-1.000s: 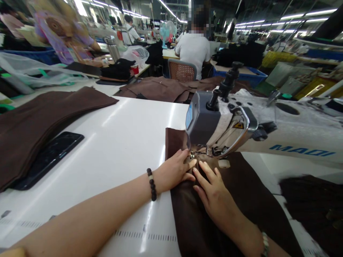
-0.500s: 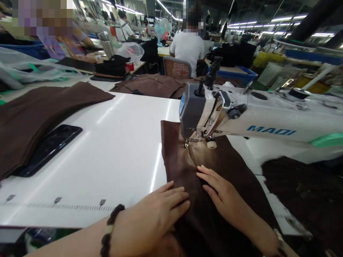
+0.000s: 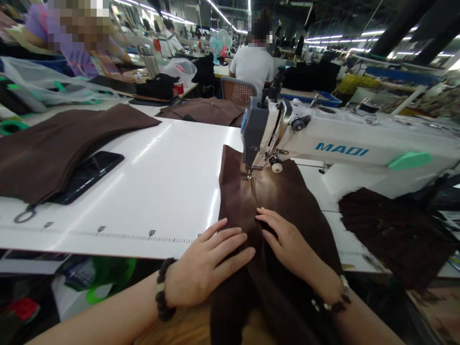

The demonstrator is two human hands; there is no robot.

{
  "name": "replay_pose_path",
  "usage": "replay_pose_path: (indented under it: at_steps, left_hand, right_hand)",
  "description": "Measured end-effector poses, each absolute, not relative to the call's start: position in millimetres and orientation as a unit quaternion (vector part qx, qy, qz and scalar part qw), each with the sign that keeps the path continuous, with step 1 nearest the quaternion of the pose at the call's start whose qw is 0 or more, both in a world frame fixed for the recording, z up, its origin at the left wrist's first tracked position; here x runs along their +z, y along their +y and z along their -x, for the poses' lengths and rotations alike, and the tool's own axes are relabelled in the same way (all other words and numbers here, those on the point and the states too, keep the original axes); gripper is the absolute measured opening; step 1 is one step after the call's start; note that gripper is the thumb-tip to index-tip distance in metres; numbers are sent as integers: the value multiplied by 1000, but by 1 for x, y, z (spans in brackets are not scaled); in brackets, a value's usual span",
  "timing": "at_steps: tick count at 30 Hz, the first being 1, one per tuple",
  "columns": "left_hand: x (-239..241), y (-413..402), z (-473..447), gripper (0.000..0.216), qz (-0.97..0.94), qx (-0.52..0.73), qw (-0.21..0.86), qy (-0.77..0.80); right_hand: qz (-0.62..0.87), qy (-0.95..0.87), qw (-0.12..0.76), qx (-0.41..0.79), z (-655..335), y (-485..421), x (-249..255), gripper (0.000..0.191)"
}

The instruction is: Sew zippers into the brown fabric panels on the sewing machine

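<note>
Dark brown fabric (image 3: 230,196) lies under the presser foot (image 3: 249,175) of a white sewing machine (image 3: 316,129) marked MAQI. A seam or fold line runs from the foot toward me, and the cloth's near end hangs over the table's front edge. My left hand (image 3: 206,266), a beaded bracelet at its wrist, rests on the left part of the cloth with its fingers spread. On the right side of the seam my right hand (image 3: 291,244) lies with its fingers stretched out, fingertips touching the cloth close to the line. Neither hand grips anything visible.
Stacked brown fabric pieces (image 3: 68,139) partly cover a black phone (image 3: 95,175) on the white tabletop (image 3: 172,177). More brown cloth (image 3: 204,110) lies behind. Gathered dark fabric (image 3: 391,230) sits right of the machine. Co-workers sit farther back, one near a wicker chair (image 3: 239,91).
My view has shifted, so the table's front edge and the hanging cloth show more. My left fingers are spread wider. Both hands stay on the fabric.
</note>
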State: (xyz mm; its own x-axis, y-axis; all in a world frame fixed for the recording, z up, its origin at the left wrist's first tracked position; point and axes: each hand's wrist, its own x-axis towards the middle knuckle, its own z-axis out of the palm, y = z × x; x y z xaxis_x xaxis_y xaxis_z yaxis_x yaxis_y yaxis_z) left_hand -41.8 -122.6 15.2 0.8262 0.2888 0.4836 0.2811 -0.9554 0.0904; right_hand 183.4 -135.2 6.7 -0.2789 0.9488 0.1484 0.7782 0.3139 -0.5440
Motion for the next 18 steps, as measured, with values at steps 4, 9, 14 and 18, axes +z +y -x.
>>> replay_pose_path:
  at_steps: [4, 9, 14, 18]
  left_hand:
    - [24, -120, 63, 40, -960, 261, 38, 90]
    - [26, -117, 89, 42, -980, 174, 40, 82]
    - [23, -113, 101, 40, -991, 81, 50, 95]
    - [19, -115, 107, 39, -987, 91, 73, 108]
  right_hand:
    - [543, -782, 210, 223, -198, -159, 11, 24]
    - [519, -822, 135, 191, -199, -181, 10, 36]
    - [508, -841, 112, 147, -190, -191, 9, 40]
    - [502, -846, 116, 133, -186, -196, 10, 38]
